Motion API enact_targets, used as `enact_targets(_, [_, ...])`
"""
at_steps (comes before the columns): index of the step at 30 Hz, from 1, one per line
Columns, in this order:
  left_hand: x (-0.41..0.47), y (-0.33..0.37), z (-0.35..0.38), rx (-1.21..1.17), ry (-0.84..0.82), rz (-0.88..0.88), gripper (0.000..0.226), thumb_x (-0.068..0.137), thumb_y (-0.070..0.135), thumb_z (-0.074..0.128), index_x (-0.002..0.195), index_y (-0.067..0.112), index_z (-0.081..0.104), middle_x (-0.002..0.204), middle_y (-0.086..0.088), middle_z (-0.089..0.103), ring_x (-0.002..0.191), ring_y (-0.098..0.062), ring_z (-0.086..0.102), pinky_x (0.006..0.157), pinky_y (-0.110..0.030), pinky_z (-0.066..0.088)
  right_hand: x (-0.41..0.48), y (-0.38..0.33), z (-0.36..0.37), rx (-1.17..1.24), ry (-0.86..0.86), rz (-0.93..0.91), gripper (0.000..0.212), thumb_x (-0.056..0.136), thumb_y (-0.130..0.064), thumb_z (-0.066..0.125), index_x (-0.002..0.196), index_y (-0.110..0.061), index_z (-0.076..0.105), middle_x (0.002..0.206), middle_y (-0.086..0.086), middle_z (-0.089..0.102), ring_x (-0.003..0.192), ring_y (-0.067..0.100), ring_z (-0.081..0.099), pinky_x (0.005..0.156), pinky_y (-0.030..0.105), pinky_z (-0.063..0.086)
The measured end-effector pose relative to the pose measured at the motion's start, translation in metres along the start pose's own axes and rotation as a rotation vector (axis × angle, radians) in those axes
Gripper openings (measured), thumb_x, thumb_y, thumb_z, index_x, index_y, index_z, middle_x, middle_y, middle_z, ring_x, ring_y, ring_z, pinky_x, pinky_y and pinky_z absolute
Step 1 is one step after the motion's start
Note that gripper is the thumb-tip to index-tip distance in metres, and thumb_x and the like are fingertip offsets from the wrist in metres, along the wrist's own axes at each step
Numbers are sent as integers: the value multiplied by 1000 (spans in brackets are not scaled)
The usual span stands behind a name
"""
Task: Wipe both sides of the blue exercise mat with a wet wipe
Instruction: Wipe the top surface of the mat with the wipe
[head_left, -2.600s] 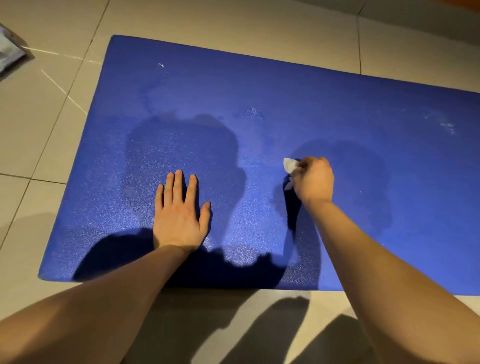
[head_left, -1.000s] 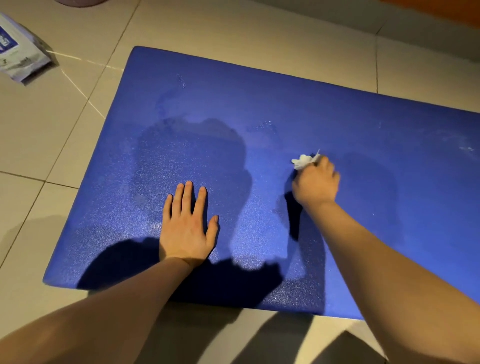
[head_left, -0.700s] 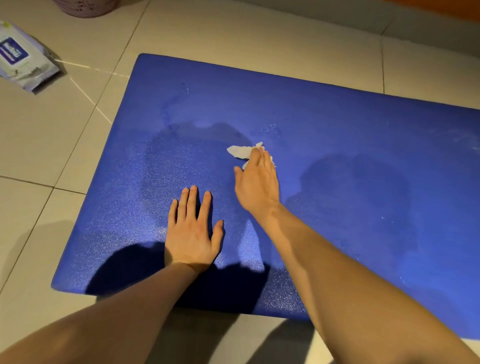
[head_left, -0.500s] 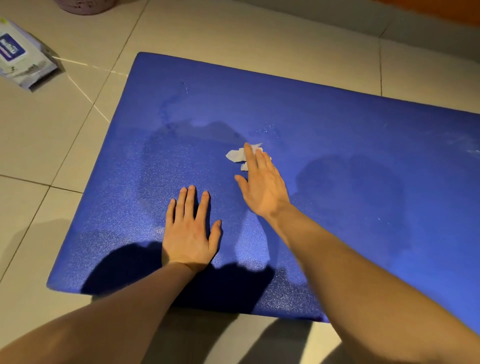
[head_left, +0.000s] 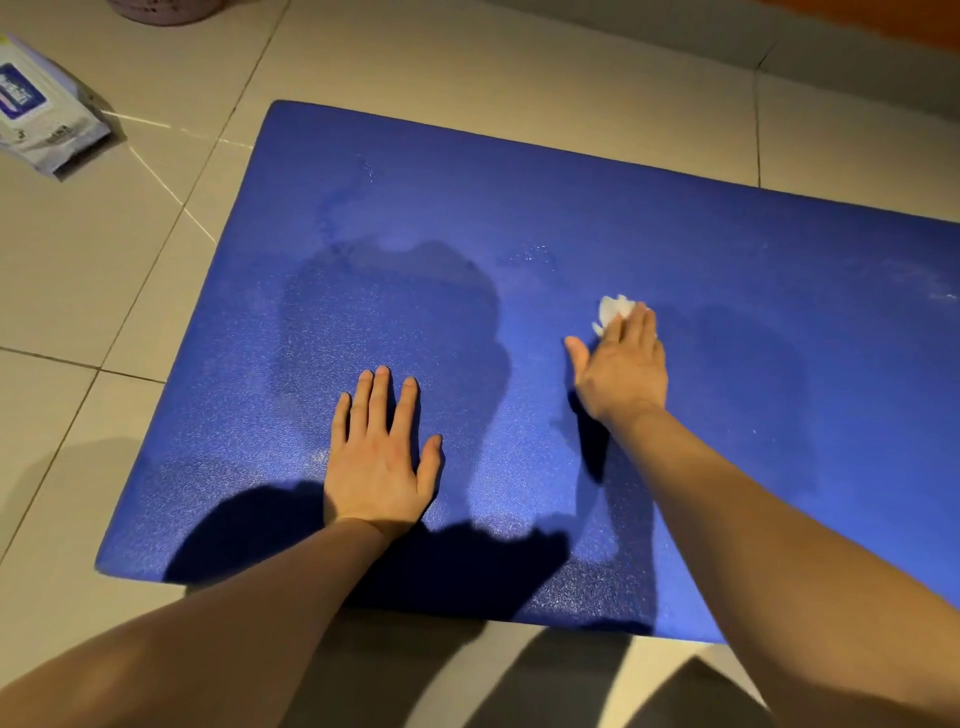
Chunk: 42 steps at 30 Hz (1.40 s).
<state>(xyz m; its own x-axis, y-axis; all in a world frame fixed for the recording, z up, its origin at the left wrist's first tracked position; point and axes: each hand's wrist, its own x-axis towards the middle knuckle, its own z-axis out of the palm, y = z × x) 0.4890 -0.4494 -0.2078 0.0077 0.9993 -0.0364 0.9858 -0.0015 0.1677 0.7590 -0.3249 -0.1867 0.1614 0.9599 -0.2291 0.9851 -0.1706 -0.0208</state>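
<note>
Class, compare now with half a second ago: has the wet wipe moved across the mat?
Yes. The wet wipe, under the right hand, has slid rightward, away from the left hand planted on the mat.

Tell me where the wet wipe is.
In the head view, the wet wipe lies right of centre on the blue mat, under the fingers of the right hand.

I take this for a room in a home: beige floor tiles (head_left: 130, 270), with a pack of wipes (head_left: 44, 122) lying off the blue mat's (head_left: 675, 234) far-left corner.
</note>
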Motion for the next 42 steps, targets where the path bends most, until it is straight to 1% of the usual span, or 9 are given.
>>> enact_targets(3, [0,0,0,-5,-7,-2,72,100,55,32,160,17,28,166,-17,20,156,-32,11,126,-51,11,7,-15,-8,98,-42,79,88,102,-60,28,154,10,15,163,24,10,153,36,7,124,46,12])
enact_targets(7, [1,0,0,-10,-25,-7,72,99,55,32,159,16,29,166,-17,21,156,-33,12,125,-52,11,-4,-66,-2,117,-13,-188,78,102,-56,35,155,0,20,159,25,21,148,42,14,123,52,14])
enact_targets(12, [5,14,-8,-31,-11,-61,70,95,51,37,152,10,38,160,-22,29,151,-39,21,122,-58,16,-7,-30,-4,15,-55,-358,84,102,-60,30,159,-2,7,168,10,1,155,28,-5,125,45,9])
enact_targets(20, [57,134,3,-200,-56,61,91,93,72,28,162,13,16,169,-13,9,157,-28,-1,127,-49,2,7,94,-3,-51,-61,-204,90,96,-69,18,159,-5,16,169,4,0,155,22,-6,124,46,11])
enact_targets(24, [54,146,20,-43,-53,61,94,95,77,18,163,13,11,169,-16,2,157,-29,-7,126,-52,0,6,145,-8,-6,-41,-75,90,97,-69,19,159,-5,7,169,5,0,155,21,-4,125,44,11])
enact_targets(30, [55,148,24,-35,-9,50,92,96,75,26,161,11,20,168,-18,11,157,-30,0,126,-53,7,-2,83,-1,233,84,-46,98,94,-69,29,156,6,13,161,20,23,151,36,15,124,46,14])
enact_targets(34, [56,148,24,-42,-8,51,90,96,73,26,161,10,22,168,-19,13,157,-31,2,125,-55,9,-18,43,0,171,-5,-228,91,98,-66,28,159,-1,4,168,10,2,155,25,-4,126,43,6])
enact_targets(38, [57,150,23,-42,-5,44,90,96,73,27,160,11,22,167,-19,14,157,-31,2,125,-54,7,-10,108,-1,45,39,-256,82,99,-64,31,155,-5,26,166,1,13,154,22,6,121,49,21])
enact_targets(42, [56,150,22,-20,-12,46,90,96,73,22,161,11,21,167,-19,13,157,-31,1,126,-54,6,-11,185,2,-25,12,-38,93,95,-71,10,158,-2,14,169,2,2,155,23,1,122,49,19])
